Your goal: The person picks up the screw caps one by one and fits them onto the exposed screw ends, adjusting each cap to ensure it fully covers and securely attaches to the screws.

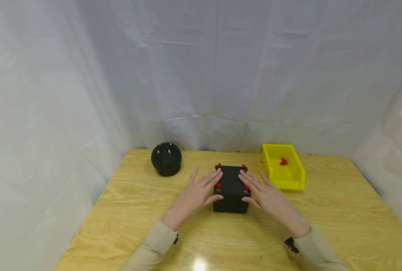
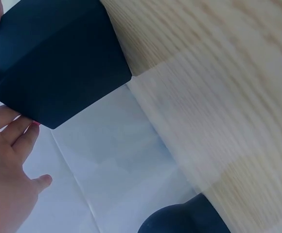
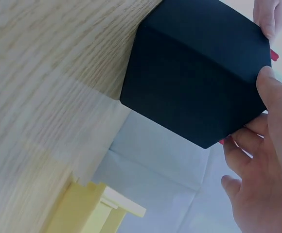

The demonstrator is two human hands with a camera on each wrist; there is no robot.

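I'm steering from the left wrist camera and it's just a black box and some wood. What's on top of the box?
Observer: The box has four small red pegs on top, one at each corner.
Operator: Where's the other hand?
Observer: The right hand lies on the box's right side, fingers straight, thumb on the front face. The left hand mirrors it.
Operator: Anything else on the table?
Observer: A yellow bin stands right of the box, with a few red pieces inside.
Operator: What's that dark lump at the bottom of my picture?
Observer: A black dome with small pale dots, at the table's back left.
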